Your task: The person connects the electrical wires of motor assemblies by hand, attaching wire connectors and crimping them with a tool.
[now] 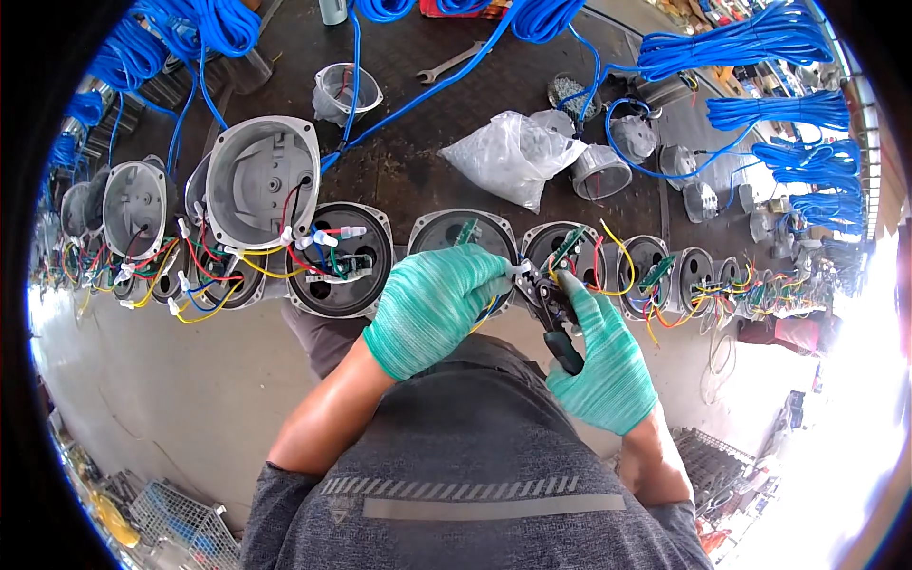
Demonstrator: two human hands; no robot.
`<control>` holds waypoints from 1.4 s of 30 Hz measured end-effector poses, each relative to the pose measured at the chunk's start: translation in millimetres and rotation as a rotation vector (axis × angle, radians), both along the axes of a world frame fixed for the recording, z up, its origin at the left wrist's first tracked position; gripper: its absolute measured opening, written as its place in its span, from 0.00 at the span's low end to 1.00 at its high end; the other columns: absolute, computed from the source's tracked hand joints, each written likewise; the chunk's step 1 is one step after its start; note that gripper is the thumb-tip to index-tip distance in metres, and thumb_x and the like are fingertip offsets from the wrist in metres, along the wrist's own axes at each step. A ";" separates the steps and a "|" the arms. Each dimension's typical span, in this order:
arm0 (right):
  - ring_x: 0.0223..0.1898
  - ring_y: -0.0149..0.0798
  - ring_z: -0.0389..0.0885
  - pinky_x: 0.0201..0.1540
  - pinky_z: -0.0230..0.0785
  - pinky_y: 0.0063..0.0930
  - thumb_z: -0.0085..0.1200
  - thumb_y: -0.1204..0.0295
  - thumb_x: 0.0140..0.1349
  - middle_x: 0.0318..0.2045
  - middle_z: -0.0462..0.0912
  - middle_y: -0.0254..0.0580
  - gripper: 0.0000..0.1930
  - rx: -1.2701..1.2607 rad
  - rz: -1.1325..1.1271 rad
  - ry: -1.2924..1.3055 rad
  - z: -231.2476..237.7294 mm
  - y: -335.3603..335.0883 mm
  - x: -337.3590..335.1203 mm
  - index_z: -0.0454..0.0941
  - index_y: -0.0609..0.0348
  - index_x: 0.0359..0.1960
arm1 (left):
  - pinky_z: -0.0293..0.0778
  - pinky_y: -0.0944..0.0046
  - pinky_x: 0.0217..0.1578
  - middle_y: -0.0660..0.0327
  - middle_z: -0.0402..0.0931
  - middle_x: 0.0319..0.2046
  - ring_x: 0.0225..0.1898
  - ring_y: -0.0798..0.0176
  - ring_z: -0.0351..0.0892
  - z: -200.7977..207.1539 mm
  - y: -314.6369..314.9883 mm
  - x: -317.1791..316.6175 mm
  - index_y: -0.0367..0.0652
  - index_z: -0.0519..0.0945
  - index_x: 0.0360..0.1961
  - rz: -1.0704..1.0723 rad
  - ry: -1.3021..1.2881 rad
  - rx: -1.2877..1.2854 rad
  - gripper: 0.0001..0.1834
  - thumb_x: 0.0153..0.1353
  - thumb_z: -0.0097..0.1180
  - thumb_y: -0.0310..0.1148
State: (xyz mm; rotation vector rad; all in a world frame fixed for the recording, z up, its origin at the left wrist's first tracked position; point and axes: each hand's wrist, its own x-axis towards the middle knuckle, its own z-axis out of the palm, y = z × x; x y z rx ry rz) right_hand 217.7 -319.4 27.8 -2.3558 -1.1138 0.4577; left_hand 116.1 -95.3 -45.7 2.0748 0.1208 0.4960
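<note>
My right hand, in a green knit glove, is wrapped round the black-handled crimping pliers. Their jaws point up and left, toward my left hand. That hand, gloved alike, pinches a small white wire cap right at the jaws; whether the jaws press on it I cannot tell. Below both hands is a round grey housing with a green circuit board standing in it, partly covered by my left hand. A similar housing with red and yellow wires sits just right of it.
Several round housings line the table's near edge; a larger grey metal housing rests on those at left. Farther back are a clear plastic bag, a wrench, a dish of small parts and coiled blue cables, with strands crossing the table.
</note>
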 end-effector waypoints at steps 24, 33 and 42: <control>0.49 0.58 0.90 0.51 0.82 0.42 0.61 0.80 0.58 0.47 0.88 0.61 0.41 -0.095 -0.074 0.301 -4.5 7.9 10.0 0.67 0.55 0.77 | 0.82 0.51 0.36 0.48 0.87 0.36 0.35 0.41 0.88 7.1 -7.1 4.7 0.37 0.89 0.43 0.083 -0.065 0.112 0.09 0.64 0.72 0.29; 0.49 0.39 0.79 0.54 0.77 0.35 0.68 0.77 0.62 0.57 0.77 0.49 0.44 0.149 -0.406 0.054 4.0 -17.9 55.7 0.61 0.60 0.81 | 0.83 0.58 0.40 0.45 0.90 0.40 0.37 0.48 0.92 14.8 7.0 3.2 0.33 0.90 0.47 0.048 0.131 -0.050 0.12 0.69 0.70 0.31; 0.67 0.63 0.77 0.71 0.72 0.49 0.67 0.61 0.67 0.71 0.73 0.62 0.36 -0.275 -0.287 -0.224 -36.2 -0.6 51.6 0.72 0.57 0.76 | 0.82 0.62 0.42 0.49 0.92 0.38 0.37 0.64 0.89 24.0 18.6 6.8 0.34 0.91 0.48 0.072 0.241 -0.273 0.13 0.70 0.69 0.33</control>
